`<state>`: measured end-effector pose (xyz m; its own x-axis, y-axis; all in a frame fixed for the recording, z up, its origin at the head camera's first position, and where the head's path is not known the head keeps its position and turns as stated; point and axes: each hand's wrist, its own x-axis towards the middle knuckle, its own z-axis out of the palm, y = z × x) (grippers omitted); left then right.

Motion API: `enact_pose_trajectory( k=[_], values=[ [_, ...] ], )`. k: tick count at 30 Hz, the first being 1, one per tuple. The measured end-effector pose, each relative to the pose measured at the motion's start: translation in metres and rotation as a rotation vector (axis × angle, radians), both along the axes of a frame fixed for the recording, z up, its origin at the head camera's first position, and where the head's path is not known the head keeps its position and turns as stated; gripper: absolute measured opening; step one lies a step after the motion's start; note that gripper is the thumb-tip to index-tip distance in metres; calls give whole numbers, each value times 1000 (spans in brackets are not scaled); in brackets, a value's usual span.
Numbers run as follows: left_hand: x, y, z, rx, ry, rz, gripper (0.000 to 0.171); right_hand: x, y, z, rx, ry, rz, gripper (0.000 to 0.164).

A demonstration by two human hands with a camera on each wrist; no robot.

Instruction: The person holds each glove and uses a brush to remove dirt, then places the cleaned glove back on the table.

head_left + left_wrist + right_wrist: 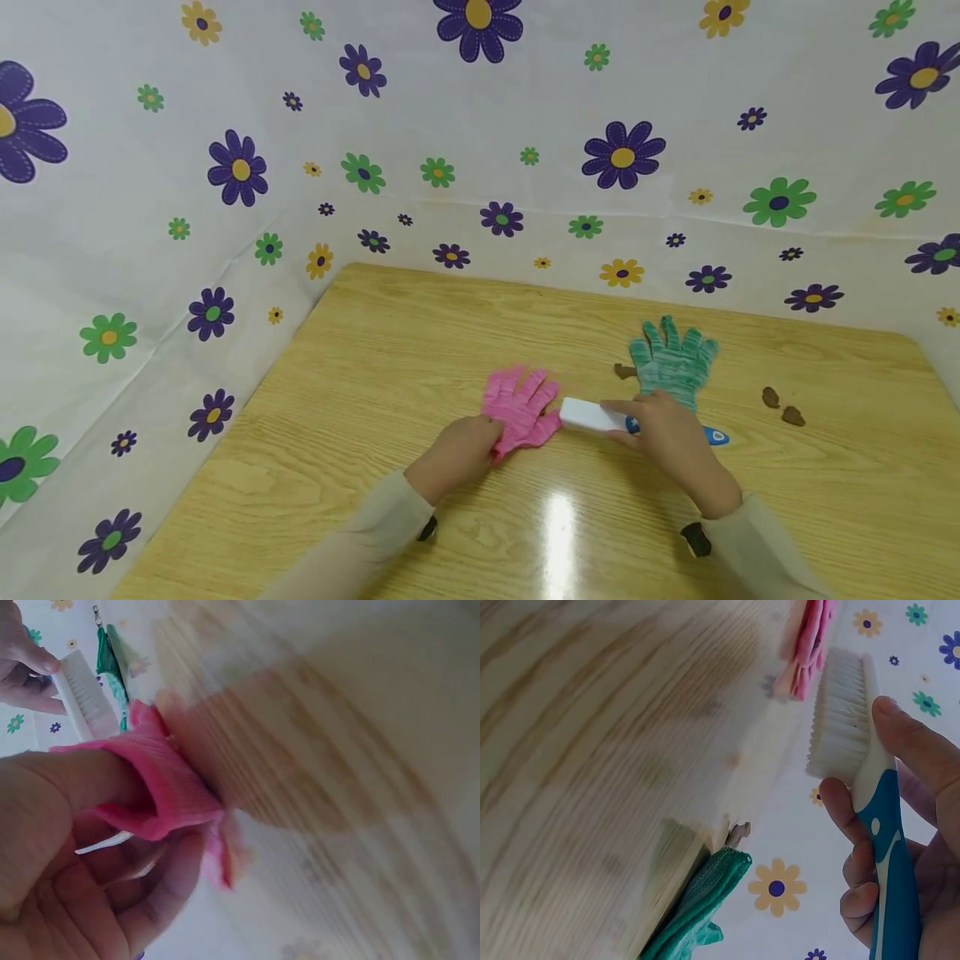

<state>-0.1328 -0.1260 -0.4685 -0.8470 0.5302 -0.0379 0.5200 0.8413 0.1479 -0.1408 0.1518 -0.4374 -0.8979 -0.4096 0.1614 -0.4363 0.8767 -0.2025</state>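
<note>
A pink knitted glove (519, 408) lies on the table, fingers pointing away. My left hand (459, 454) pinches its cuff; in the left wrist view one finger reaches inside the cuff opening (150, 776). In my right hand (670, 442) I grip a brush (881, 802) with a white head and a blue and white handle. Its bristles (840, 716) face down toward the table, and the head is close beside the pink glove's thumb. Whether the two touch I cannot tell. Just beyond my right hand lies a green knitted glove (675, 367), partly covered by that hand.
Two small brown lumps (792, 416) lie to the right on the wooden table (360, 358). Another brown piece (624, 371) sits at the green glove's left edge. White flower-printed sheeting (540, 183) rises behind the table and along its left side.
</note>
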Motion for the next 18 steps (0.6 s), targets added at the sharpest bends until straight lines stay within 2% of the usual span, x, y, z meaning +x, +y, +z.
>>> enact_pose_trajectory(
  k=[3,7,9,14,16,18],
  values=[
    [4,-4,2,-5,-11,26,13,-3,-5,0,4,-9,-3,39],
    [8,-9,6,-36,-28,16,12,-10,-17,-4,7,8,6,40],
    [10,-10,7,-51,-37,5,13,-13,-25,-6,11,29,35,40],
    [14,-8,10,-55,-19,-29,12,-20,-44,-14,46,91,167,38],
    [15,-8,10,-50,-5,-40,11,-23,-47,-17,46,95,180,38],
    [15,-7,10,-54,-5,-41,9,-26,-46,-19,41,90,152,38]
  ],
)
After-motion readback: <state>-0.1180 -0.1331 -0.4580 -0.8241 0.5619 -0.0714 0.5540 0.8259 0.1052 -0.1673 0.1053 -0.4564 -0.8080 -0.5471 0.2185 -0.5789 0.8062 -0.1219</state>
